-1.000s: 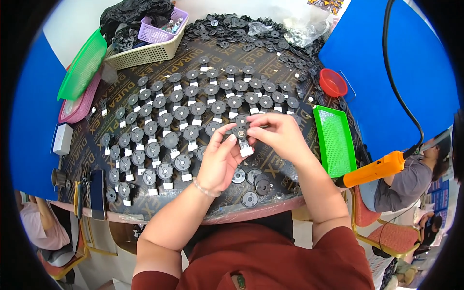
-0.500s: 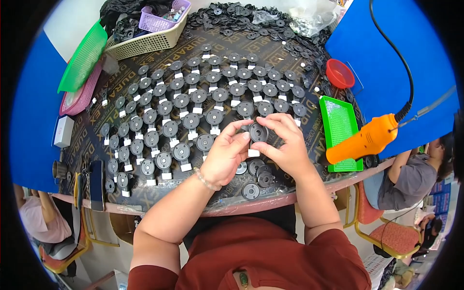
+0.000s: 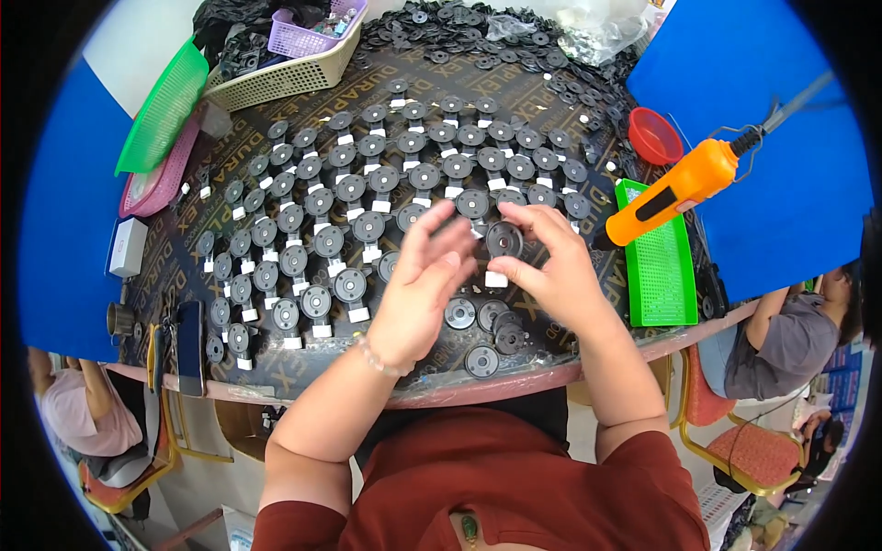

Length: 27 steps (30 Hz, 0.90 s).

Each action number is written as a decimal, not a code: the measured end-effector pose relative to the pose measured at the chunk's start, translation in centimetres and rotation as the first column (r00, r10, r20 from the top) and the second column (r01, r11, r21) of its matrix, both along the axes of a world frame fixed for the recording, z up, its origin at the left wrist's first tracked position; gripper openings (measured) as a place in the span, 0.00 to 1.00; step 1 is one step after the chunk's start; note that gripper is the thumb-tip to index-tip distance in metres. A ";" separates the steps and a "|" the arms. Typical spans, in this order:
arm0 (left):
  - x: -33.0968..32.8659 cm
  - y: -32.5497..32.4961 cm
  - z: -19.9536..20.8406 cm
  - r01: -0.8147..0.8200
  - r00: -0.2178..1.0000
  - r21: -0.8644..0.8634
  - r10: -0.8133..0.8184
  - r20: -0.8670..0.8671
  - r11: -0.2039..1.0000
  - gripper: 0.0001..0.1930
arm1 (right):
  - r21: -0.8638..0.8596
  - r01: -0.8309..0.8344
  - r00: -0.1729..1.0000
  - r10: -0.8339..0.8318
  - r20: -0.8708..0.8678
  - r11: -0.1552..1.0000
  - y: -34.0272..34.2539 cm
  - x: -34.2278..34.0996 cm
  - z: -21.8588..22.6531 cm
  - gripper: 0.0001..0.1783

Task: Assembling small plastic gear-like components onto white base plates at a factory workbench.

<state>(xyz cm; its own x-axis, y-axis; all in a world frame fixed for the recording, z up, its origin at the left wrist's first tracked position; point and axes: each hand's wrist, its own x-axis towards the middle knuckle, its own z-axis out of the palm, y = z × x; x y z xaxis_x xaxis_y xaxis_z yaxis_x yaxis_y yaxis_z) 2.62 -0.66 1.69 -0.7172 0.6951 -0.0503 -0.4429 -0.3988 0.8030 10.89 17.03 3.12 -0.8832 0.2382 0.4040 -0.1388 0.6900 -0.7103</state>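
Note:
Between the thumb and fingers of my right hand is a round black disc part, with a small white block below it. My left hand is just left of that part, its fingers apart and partly blurred, with no object visible in it. Beyond and left of my hands, rows of similar black disc parts with white blocks cover the table. Several loose black discs lie close to the table's near edge, below my hands.
An orange electric screwdriver hangs over a green tray at right, near a red bowl. Black parts are heaped at the far edge. Baskets, a white box and a phone are at left.
My left hand has come off the disc part and moved left. My right hand still holds it. The hanging screwdriver has swung up and a little left.

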 end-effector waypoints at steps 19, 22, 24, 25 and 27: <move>-21.8 -20.3 0.6 -0.821 0.368 -0.337 -0.025 -0.929 0.461 0.15 | 0.333 -0.030 0.998 0.013 0.055 0.943 -2.0 -2.6 -0.8 0.28; -31.3 -26.1 -1.0 -0.975 0.188 -0.213 -0.288 -0.939 0.057 0.19 | 0.301 0.082 0.996 -0.091 0.018 0.950 -1.0 -0.4 0.7 0.22; -36.5 -29.7 -3.5 -0.935 0.353 -0.340 -0.375 -0.857 -0.102 0.22 | 0.254 0.160 0.985 -0.169 0.016 0.954 -0.2 0.9 0.7 0.18; -37.9 -29.8 -4.1 -0.892 0.451 -0.418 -0.390 -0.803 -0.172 0.23 | 0.242 0.211 0.975 -0.221 0.013 0.947 0.3 1.7 0.6 0.17; -40.1 -33.0 -5.9 -0.911 0.409 -0.372 -0.496 -0.766 -0.176 0.29 | 0.226 0.274 0.960 -0.281 -0.001 0.935 1.2 2.4 -0.1 0.14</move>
